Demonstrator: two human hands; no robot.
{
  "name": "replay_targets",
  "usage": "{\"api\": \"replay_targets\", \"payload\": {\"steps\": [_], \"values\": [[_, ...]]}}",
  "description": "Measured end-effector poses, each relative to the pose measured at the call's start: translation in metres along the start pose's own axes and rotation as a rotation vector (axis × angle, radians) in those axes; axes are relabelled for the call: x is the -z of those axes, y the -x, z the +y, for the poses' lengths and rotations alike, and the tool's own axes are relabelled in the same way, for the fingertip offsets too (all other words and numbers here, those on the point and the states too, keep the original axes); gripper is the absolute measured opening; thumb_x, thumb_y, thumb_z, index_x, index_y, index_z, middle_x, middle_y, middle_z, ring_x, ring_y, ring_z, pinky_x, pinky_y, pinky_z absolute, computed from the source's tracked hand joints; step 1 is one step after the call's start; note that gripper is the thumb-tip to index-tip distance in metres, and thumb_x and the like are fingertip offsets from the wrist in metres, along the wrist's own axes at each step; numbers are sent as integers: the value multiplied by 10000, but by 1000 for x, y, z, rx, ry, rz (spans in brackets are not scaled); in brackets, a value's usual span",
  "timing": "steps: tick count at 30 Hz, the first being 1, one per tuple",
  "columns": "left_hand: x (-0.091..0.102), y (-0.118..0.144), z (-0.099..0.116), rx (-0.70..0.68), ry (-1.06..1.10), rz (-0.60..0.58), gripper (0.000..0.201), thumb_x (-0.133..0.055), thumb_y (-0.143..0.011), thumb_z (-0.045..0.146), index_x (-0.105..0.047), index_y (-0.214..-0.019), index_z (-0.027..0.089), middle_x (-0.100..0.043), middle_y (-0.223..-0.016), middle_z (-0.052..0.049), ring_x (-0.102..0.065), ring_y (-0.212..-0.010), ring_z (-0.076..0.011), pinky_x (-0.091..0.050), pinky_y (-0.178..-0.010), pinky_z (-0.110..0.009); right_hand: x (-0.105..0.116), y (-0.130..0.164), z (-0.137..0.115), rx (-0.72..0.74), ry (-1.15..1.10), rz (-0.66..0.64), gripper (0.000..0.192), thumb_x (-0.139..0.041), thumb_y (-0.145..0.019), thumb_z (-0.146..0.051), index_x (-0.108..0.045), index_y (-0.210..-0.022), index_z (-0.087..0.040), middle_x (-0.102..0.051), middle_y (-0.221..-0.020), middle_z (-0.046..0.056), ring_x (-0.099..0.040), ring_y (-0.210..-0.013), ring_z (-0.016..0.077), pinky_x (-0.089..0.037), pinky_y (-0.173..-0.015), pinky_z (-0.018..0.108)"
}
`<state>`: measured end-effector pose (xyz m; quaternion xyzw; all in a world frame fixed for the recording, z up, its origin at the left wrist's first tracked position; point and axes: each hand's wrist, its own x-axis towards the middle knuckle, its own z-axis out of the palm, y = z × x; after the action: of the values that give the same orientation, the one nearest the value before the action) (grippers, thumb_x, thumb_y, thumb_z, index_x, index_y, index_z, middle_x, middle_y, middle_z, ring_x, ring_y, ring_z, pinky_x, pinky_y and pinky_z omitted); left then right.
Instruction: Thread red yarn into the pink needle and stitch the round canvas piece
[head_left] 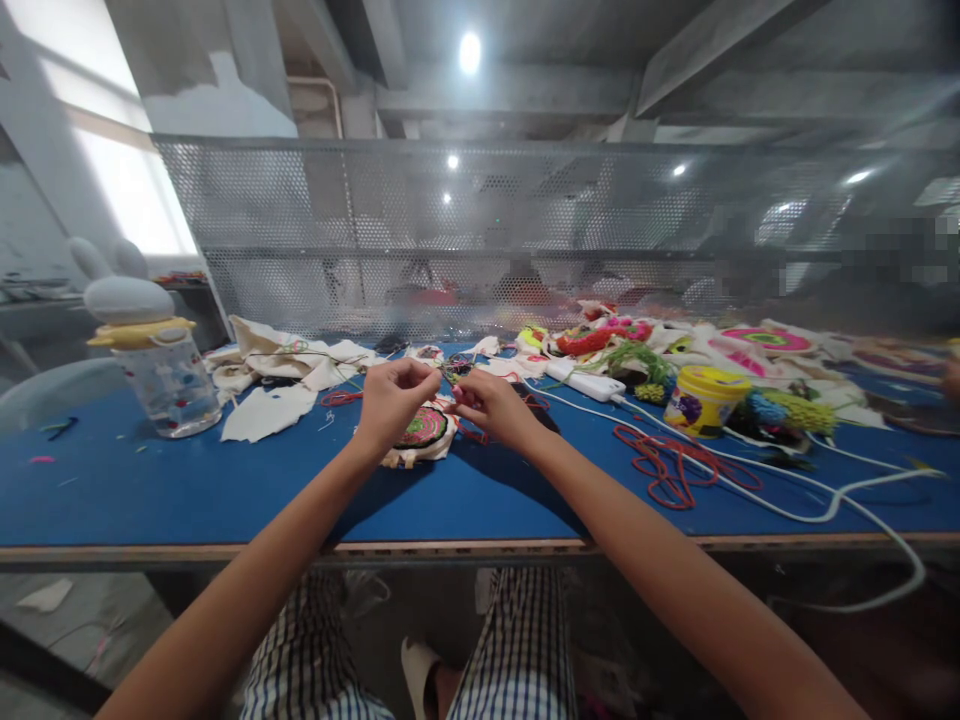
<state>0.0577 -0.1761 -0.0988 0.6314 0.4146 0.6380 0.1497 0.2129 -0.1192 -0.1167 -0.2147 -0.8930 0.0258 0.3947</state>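
Note:
My left hand [394,400] and my right hand [491,405] are held close together above the blue table [150,480], fingertips pinched and nearly touching. Something thin, probably red yarn, runs between them, but it is too small to make out clearly. Just under the hands lies a round embroidered piece [421,430] in pink and green on white cloth. A loose tangle of red yarn [675,465] lies to the right of my right forearm.
A clear jar with a yellow-and-white lid [161,365] stands at the left. White cloth scraps [274,385], a white power strip [585,380] with its cable [825,500], a yellow tub [705,400] and colourful embroidered pieces [765,340] crowd the back and right. A mesh screen [480,230] backs the table.

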Motion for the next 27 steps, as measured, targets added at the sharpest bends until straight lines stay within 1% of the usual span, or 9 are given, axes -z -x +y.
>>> {"api": "replay_targets", "payload": {"steps": [3,6,8,10,13,15,18,21,27], "values": [[3,-4,-4,39,37,-62,152,-666,-667,262,-645,-732,127,-583,-597,9,-536,-511,-94,-433,-511,-208,1,0,1,-5,21,-17,258,-607,-791,-176,-418,-616,-180,-377,-626,-34,-380,-591,115,-280,-575,219],[7,-8,-10,24,12,-56,345,-686,-654,241,-581,-974,168,-594,-912,-35,-583,-634,-100,-461,-562,-214,2,1,1,-8,40,-32,249,-604,-794,-175,-425,-620,-177,-380,-628,-33,-380,-588,114,-280,-573,218],[10,-10,-14,-18,9,-93,400,-680,-668,236,-517,-1031,201,-549,-1070,-56,-601,-803,-137,-481,-633,-233,2,1,0,-8,53,-42,250,-607,-795,-177,-428,-621,-174,-379,-629,-33,-379,-589,113,-277,-573,217],[13,-12,-15,-87,-5,-181,323,-639,-714,234,-503,-1006,206,-570,-1047,-52,-583,-912,-163,-481,-709,-262,2,0,-1,-6,65,-53,245,-617,-792,-179,-437,-626,-170,-382,-631,-31,-384,-598,115,-275,-576,217],[16,-13,-13,-254,-158,-254,81,-551,-756,168,-565,-834,184,-615,-855,-25,-583,-844,-159,-454,-772,-298,2,0,-2,-4,83,-72,238,-625,-791,-185,-448,-632,-165,-387,-631,-29,-386,-613,118,-270,-578,217],[17,-13,-10,-390,-289,-251,107,-516,-738,107,-596,-724,176,-610,-765,-17,-575,-775,-154,-440,-763,-300,2,0,-2,-9,95,-82,233,-623,-792,-180,-455,-631,-162,-394,-639,-25,-381,-616,117,-267,-578,216],[17,-12,-8,-507,-371,-240,163,-506,-712,72,-632,-697,174,-618,-734,-21,-574,-732,-154,-438,-720,-293,2,1,-2,-16,102,-102,209,-629,-784,-167,-475,-644,-155,-409,-657,-19,-384,-622,115,-267,-580,213],[18,-11,-9,-531,-383,-224,192,-494,-696,64,-657,-710,165,-636,-735,-33,-582,-722,-160,-446,-706,-297,2,2,-3,-19,99,-122,190,-626,-790,-168,-491,-657,-149,-417,-659,-17,-393,-623,113,-270,-581,211],[20,-12,-10,-437,-344,-181,308,-421,-693,51,-689,-791,166,-644,-810,-46,-594,-793,-167,-469,-754,-312,2,1,-3,-33,97,-128,235,-641,-783,-186,-467,-628,-154,-402,-633,-26,-382,-614,113,-265,-579,213]]}}
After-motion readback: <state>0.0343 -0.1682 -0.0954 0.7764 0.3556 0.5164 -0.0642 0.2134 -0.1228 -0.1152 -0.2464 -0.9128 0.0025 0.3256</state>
